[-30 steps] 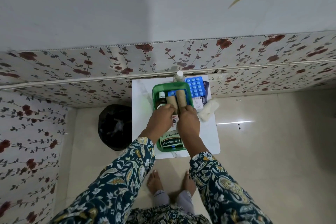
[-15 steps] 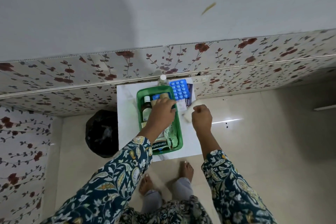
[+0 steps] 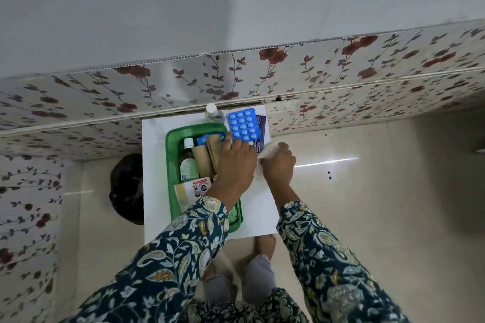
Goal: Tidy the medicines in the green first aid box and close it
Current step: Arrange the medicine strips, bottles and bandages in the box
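The open green first aid box [image 3: 172, 165] lies on a small white table [image 3: 154, 155]. Inside it are a brown bottle with a white cap [image 3: 188, 162], two tan bandage rolls [image 3: 203, 160], a small blue strip [image 3: 203, 140] and a printed packet [image 3: 193, 187]. My left hand [image 3: 235, 162] reaches across the box's right side, its fingertips at the lower edge of a blue tablet strip [image 3: 243, 124] that lies right of the box. My right hand [image 3: 278, 164] is closed on a white cotton wad [image 3: 267, 152] on the table.
A clear bottle with a white cap [image 3: 213, 113] stands behind the box, against the floral wall panel. A dark packet [image 3: 261, 130] lies under the blue strip. A black bag [image 3: 126, 189] sits on the floor left of the table. My feet are below the table's front edge.
My right hand left the bandage rolls in the box, moved right and closed on the white cotton wad. My left hand slid right across the box toward the blue tablet strip.
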